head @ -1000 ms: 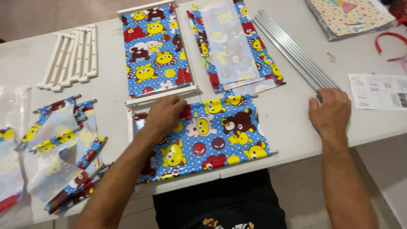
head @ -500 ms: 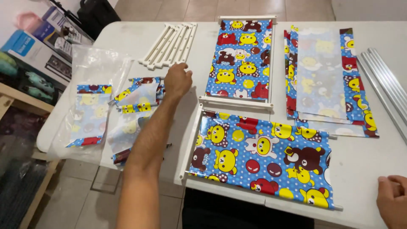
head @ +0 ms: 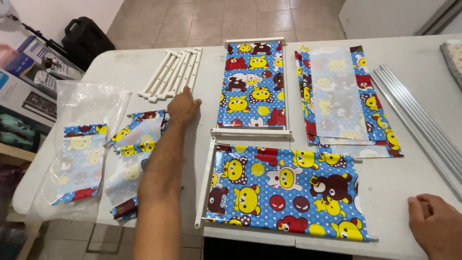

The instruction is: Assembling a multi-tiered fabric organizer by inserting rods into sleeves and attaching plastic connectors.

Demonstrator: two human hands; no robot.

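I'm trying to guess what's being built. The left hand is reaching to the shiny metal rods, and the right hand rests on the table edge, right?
Not quite. In the head view the left hand reaches toward the white plastic bars; the metal rods lie far across the table. The right hand does rest at the edge.

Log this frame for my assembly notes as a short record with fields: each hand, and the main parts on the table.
left hand: flat on table, beside white plastic bars
right hand: resting near table edge, empty
near panel: cartoon-print sheet, white bar along its left side
far panel: same print, bars at both ends
metal tubes: bundled, right side
table: white
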